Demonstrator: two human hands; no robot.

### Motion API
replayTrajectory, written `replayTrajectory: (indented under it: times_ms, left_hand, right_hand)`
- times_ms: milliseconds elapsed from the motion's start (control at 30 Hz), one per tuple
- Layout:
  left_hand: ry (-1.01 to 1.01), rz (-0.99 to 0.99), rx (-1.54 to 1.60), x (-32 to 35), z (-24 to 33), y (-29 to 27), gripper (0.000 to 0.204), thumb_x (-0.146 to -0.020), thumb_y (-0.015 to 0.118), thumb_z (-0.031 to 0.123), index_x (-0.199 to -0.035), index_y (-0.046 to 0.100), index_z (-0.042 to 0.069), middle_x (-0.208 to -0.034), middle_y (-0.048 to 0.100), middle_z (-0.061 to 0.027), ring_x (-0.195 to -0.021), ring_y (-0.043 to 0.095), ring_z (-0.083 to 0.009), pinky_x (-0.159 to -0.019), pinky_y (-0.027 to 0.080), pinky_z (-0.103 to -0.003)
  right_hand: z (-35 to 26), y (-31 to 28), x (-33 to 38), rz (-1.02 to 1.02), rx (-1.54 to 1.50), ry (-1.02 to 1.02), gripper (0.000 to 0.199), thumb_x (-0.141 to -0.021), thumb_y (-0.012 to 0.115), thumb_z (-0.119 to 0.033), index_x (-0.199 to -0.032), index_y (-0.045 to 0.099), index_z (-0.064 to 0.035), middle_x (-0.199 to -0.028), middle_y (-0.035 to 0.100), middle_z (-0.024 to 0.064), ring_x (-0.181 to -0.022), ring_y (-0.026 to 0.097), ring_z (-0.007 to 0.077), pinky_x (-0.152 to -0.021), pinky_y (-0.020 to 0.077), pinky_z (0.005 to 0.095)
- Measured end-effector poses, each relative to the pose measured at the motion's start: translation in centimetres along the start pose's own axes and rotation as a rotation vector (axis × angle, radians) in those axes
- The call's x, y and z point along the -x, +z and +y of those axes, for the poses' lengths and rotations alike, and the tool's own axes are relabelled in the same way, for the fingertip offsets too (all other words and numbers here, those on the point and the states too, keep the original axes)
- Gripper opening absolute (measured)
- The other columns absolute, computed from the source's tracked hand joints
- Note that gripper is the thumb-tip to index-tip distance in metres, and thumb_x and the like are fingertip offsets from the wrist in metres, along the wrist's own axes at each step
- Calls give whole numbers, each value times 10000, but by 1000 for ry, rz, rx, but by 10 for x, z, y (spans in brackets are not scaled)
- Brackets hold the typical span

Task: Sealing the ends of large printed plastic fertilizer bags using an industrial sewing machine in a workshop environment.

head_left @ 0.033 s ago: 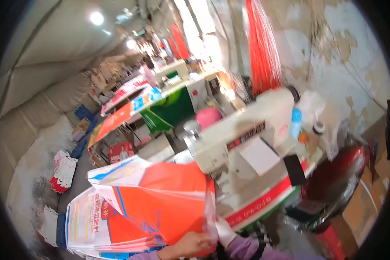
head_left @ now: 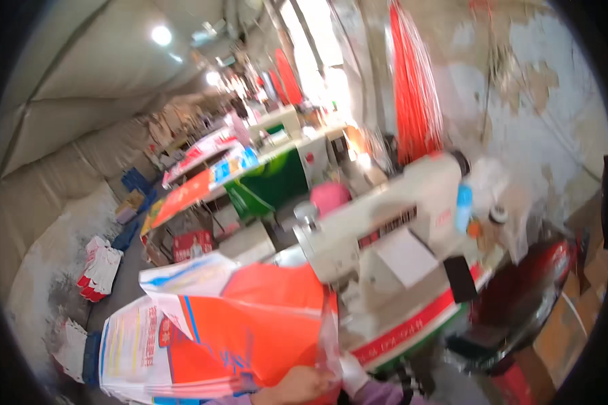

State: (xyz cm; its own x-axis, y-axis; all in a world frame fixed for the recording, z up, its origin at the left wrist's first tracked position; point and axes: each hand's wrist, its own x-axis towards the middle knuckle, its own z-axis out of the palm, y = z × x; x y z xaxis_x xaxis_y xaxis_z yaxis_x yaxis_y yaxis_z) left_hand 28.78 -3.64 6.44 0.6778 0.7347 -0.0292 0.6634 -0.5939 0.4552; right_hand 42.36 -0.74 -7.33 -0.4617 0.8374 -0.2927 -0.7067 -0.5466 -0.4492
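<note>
A large orange and white printed plastic sack (head_left: pixel 270 314) spreads out on the left of the sewing machine (head_left: pixel 358 239), its right edge running down beside the machine's needle end. My left hand (head_left: pixel 298 386) is closed on the sack's lower right edge, fingers curled into the thin plastic. Close beside it, my right hand (head_left: pixel 351 373), in what looks like a white glove, grips the same edge; its fingertips are blurred and partly hidden by the clear film. Purple sleeves show on both arms.
A white paper (head_left: pixel 406 256) and a dark flat phone-like object (head_left: pixel 459 278) rest on the machine. Behind it sit a blue bottle (head_left: pixel 463 206) and a pink round object (head_left: pixel 331 197). Red strands (head_left: pixel 415 94) hang by the wall. Folded sacks (head_left: pixel 100 266) lie left. A plastic-wrapped dark bundle (head_left: pixel 513 304) stands right.
The whole scene sits slightly lower in the picture, as my head has tilted a little. Both hands stay at the sack's edge.
</note>
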Motion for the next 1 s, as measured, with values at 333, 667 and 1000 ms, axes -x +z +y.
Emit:
replayTrajectory:
  times_ms: [333,667,1000]
  left_hand:
    - [314,-506,-492,-85,51,-12,109,-747,607,222,-738,633,117,-711,590,-102,-669,601,-289,-619,511,-392]
    - [96,-248,23,-24,61,-7,256,-726,638,91,-964,552,54,-800,621,-107,-734,644,-308,-627,512,-395]
    - [187,-717,-413,-126,-26,-111,374,-816,679,403,-997,650,77,-910,661,-124,-784,637,-328,-793,487,-461]
  right_hand:
    - [8,-5,91,5,390,-25,249,-916,509,-81,-1119,643,-27,-1025,678,136,-932,658,184,-796,514,339]
    - [-70,18,93,108,836,-172,364,-882,574,-323,-1109,621,-43,-908,647,238,-859,645,385,-736,511,414]
    - [-59,27,109,218,1427,-190,620,-858,537,-193,-1454,367,-176,-717,645,192,-659,648,370,-618,511,494]
